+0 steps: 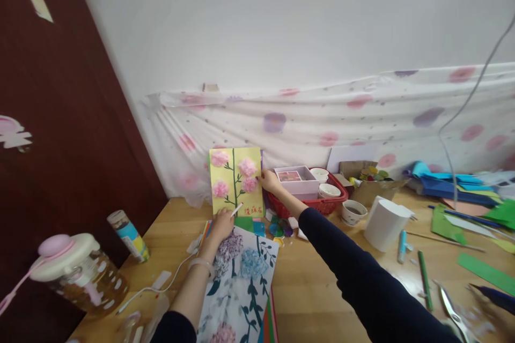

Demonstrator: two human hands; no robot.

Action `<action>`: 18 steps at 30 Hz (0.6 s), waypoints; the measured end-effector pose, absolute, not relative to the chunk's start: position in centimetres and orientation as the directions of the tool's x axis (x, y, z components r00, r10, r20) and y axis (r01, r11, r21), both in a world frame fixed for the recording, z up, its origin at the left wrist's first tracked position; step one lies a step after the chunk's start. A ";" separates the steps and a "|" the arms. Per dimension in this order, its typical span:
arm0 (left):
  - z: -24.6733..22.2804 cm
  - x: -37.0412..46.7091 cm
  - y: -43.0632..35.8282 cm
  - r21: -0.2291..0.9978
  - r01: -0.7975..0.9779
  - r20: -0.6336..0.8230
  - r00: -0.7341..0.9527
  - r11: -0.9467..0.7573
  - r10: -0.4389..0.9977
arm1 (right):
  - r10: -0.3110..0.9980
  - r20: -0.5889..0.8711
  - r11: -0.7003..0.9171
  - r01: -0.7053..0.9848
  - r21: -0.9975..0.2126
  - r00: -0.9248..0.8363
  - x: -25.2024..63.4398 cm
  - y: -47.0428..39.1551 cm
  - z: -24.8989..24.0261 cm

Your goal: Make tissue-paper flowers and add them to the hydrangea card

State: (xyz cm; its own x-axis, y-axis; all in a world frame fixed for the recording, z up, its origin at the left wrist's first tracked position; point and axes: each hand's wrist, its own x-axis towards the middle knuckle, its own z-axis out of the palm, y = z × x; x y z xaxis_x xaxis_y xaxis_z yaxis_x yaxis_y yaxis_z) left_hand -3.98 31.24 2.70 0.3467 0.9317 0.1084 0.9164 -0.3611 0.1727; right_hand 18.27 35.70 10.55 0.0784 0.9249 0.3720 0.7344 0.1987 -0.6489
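Observation:
A yellow card (224, 171) with fluffy pink flowers, a painted dark green stem and red writing stands upright against the covered wall. My right hand (271, 181) pinches its right edge, the arm stretched across the table. Between the fingers of my left hand (222, 225) is a slim white pen (237, 209) with a red tip, close to the card's lower edge. Under my left hand and wrist lies a pale sheet (237, 295) with purple, blue and pink blossoms and dark leaves. Colored papers (270, 327) show beneath that sheet.
Right of the card sits a red basket (328, 205) with a box and cups. Nearby are a cup of dark liquid (354, 213), a paper roll (385, 225), scissors (450, 308) and paper scraps (486, 273). A lidded jug (82, 273) and a can (129, 236) stand left.

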 end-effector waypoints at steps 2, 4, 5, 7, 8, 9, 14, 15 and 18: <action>3.1 -4.3 31.2 0.182 0.916 0.113 0.342 -0.358 0.933 | 0.932 0.351 0.165 0.757 -0.632 0.090 18.3 35.9 10.8; 3.6 -4.6 31.0 0.197 0.915 0.115 0.335 -0.352 0.935 | 0.937 0.336 0.141 0.776 -0.615 0.096 18.1 35.9 11.1; 3.9 -4.7 30.8 0.207 0.914 0.115 0.331 -0.348 0.937 | 0.939 0.331 0.131 0.784 -0.607 0.099 18.0 35.8 11.3; 4.4 -5.0 30.4 0.232 0.911 0.114 0.322 -0.340 0.940 | 0.940 0.326 0.118 0.796 -0.593 0.103 17.6 35.4 11.7; 4.6 -5.1 30.2 0.247 0.909 0.113 0.316 -0.335 0.942 | 0.939 0.328 0.116 0.801 -0.588 0.105 17.5 35.0 12.0; 4.9 -5.2 29.8 0.264 0.907 0.112 0.310 -0.329 0.944 | 0.936 0.335 0.115 0.804 -0.583 0.109 17.3 34.5 12.2; 6.6 -5.8 27.6 0.362 0.893 0.114 0.242 -0.267 0.963 | 0.891 0.422 0.119 0.811 -0.573 0.167 17.1 30.3 14.0; 7.0 -5.7 27.0 0.382 0.888 0.119 0.226 -0.255 0.967 | 0.879 0.443 0.124 0.811 -0.572 0.178 17.1 29.2 14.3; 8.3 -5.1 24.5 0.450 0.855 0.140 0.219 -0.259 0.966 | 0.869 0.471 0.167 0.808 -0.565 0.150 17.1 25.2 15.0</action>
State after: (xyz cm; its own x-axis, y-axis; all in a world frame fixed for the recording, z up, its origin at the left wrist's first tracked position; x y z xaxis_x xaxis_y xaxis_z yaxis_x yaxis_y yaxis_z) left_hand -5.14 24.47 8.34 0.2195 0.9655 0.1400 0.8547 -0.2594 0.4496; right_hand 17.13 25.17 14.99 0.1496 0.8694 0.4709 0.8083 0.1668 -0.5647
